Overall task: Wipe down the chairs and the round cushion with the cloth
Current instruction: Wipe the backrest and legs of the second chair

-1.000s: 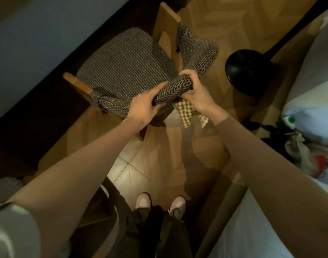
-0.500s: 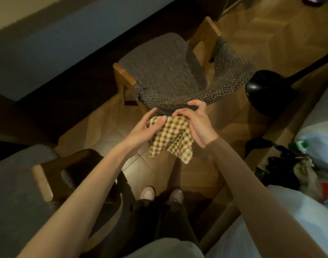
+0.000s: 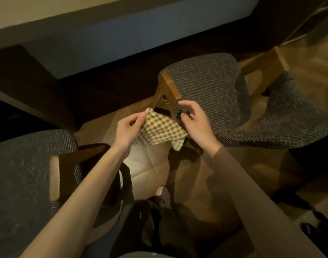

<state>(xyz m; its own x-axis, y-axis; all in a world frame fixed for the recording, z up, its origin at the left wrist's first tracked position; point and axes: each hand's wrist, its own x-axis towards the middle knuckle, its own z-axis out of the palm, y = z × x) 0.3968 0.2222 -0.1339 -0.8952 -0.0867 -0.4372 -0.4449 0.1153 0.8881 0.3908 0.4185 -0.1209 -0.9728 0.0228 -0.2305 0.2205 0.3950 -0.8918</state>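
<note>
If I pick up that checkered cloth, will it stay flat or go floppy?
Probably floppy: the cloth sags and folds, with one corner drooping. It is likely light too, since the left hand lifts a corner with just a fingertip pinch. Its woven look suggests it won't slip easily.

No text, label, brand, number or sign can be read. Only a woven pattern is carried by the checked cloth and the chair; the dim clutter at lower right is too blurred.
</note>
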